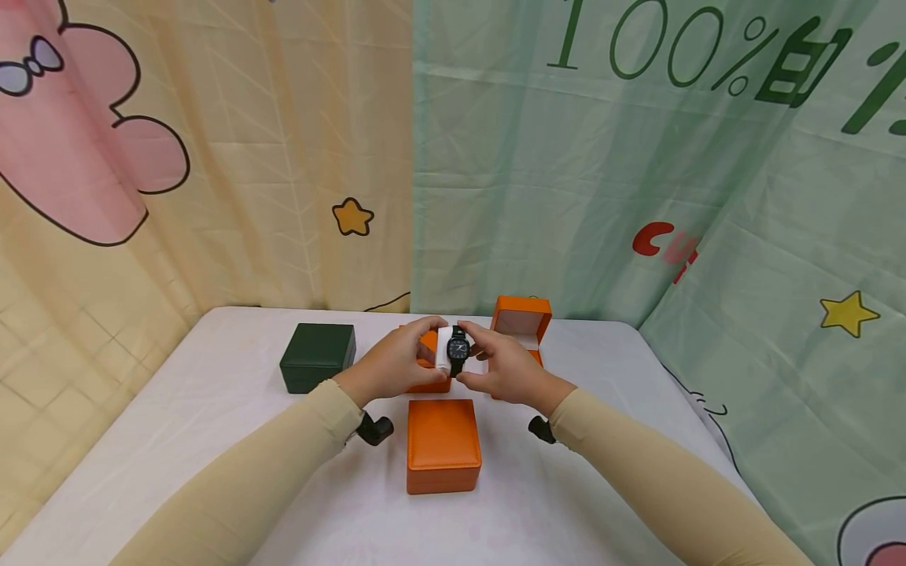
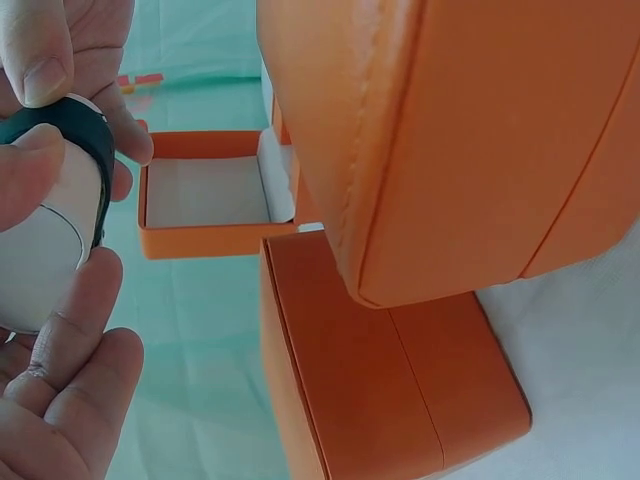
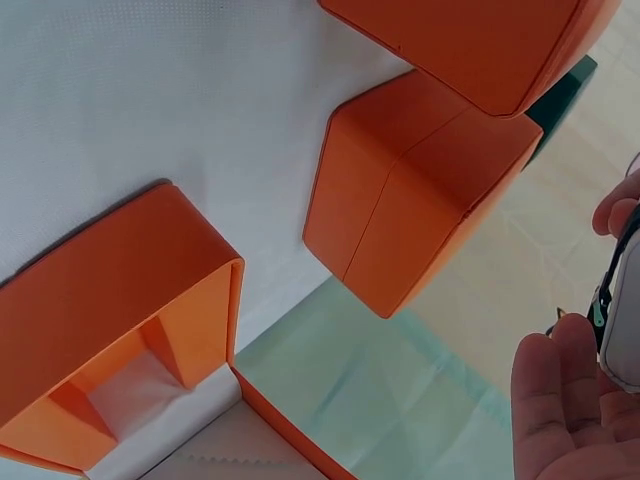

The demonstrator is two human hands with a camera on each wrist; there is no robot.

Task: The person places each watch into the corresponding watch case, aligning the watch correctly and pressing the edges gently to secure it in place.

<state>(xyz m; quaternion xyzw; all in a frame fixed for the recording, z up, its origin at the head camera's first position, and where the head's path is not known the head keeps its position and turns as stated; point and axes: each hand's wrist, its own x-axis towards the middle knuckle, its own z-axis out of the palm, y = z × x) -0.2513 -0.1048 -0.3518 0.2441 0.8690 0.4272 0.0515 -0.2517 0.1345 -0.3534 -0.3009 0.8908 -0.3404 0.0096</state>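
Note:
Both hands hold a black wristwatch (image 1: 458,348) wrapped round a white watch cushion (image 1: 443,351), raised above the table. My left hand (image 1: 396,359) grips the cushion from the left, thumb below and fingers above. From the other side my right hand (image 1: 508,368) holds the watch between thumb and forefinger, its fingertips at the strap's top and bottom. The dark dial faces me in the head view. In the left wrist view the dark strap (image 2: 95,135) circles the pale cushion (image 2: 45,255). The cushion's edge (image 3: 622,330) also shows in the right wrist view.
A closed orange box (image 1: 443,446) stands in front of the hands. Another orange box (image 1: 430,387) is partly hidden behind the left hand. An open orange box (image 1: 522,314), lid raised, sits behind the right hand; its inside (image 3: 190,340) has a recess. A dark green box (image 1: 318,358) stands left.

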